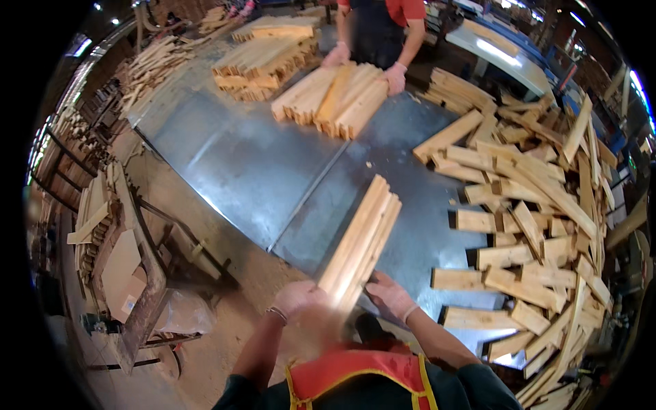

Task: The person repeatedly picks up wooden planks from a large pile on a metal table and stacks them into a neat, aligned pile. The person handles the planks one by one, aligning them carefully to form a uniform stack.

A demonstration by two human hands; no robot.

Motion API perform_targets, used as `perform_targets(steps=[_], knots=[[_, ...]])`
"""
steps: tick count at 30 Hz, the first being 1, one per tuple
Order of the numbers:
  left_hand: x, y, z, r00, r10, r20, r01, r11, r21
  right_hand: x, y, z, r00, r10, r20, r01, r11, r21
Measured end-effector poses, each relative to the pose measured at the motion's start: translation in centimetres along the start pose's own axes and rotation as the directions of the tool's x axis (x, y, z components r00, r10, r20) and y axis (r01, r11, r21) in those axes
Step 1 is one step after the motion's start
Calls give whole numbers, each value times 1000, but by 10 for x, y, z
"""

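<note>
A small bundle of long, pale wooden strips [361, 239] lies lengthwise before me, its far end over the metal table. My left hand [299, 298], in a light pink glove, grips the near end from the left side. From the right side my right hand [391, 295], gloved alike, presses against the same strips, its fingers closed at their edge. The nearest ends of the strips are blurred close to my apron [362, 372].
The metal table [239, 164] has a seam across it. Loose wooden boards [502, 222] pile along its right side. Across the table, a co-worker's gloved hands [395, 78] hold a row of strips [335, 99]. Stacked strips [263, 58] stand beyond; a cart [140, 287] is at left.
</note>
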State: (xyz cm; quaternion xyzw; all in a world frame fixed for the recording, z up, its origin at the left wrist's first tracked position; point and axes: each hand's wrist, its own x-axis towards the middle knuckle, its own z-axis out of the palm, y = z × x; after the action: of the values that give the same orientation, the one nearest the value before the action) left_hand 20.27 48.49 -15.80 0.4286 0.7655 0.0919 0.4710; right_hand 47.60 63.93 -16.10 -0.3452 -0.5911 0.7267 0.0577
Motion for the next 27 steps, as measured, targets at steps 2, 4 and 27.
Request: perform_targets(steps=[2,4,27], knots=[[16,6,-8,998,42,-48,-41,999,12,4,-12,-13,987,149,-53,-133,964,229],[30,36,-18,976,69,-205,-68,998,12,14,-34,-22,976,210,-54,-199,967,156],[115,250,-202,195,677,-710,-753,567,334,100,-258,-85,757,-582,-296,584,807,-92]])
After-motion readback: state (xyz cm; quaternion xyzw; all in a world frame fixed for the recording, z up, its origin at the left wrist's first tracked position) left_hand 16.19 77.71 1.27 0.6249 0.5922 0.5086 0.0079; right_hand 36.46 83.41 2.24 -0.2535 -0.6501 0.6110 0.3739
